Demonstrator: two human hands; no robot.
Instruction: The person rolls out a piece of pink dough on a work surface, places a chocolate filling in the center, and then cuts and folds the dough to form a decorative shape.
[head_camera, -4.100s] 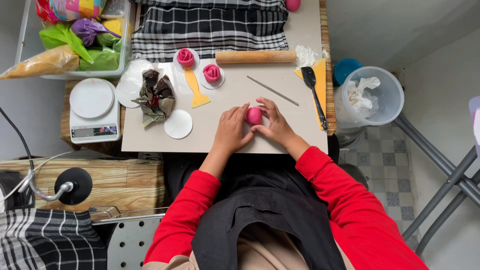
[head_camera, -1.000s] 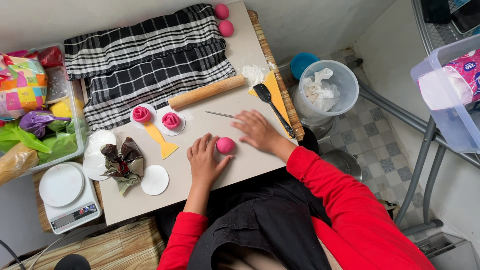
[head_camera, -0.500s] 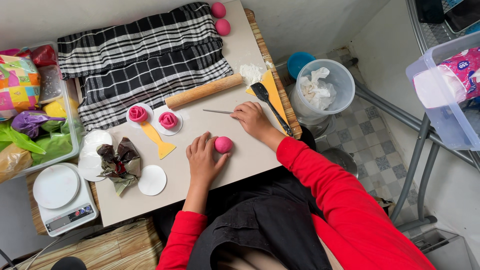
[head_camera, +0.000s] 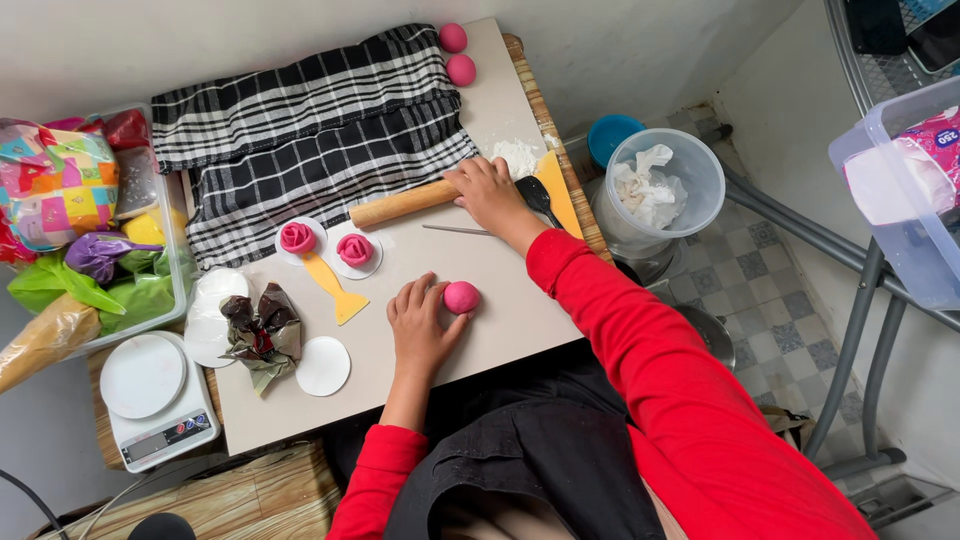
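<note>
Pink dough ball (head_camera: 461, 297) sits on bench (head_camera: 500, 300), near front edge. Far left: white scale (head_camera: 150, 400), then crumpled dark wrapper (head_camera: 262, 335), two pink dough roses (head_camera: 300, 238) on white discs. Left hand (head_camera: 418, 328) lies flat, fingers spread, thumb side touching the ball. Right hand (head_camera: 490, 195) fingers curled over end of wooden rolling pin (head_camera: 400, 205). Black spatula (head_camera: 540, 198) just right of it.

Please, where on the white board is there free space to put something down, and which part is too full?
Bare board lies between the rolling pin, the right hand and the pink ball at the left hand. Another patch runs along the near edge below the paper disc. The left side, around the roses, is crowded.
</note>
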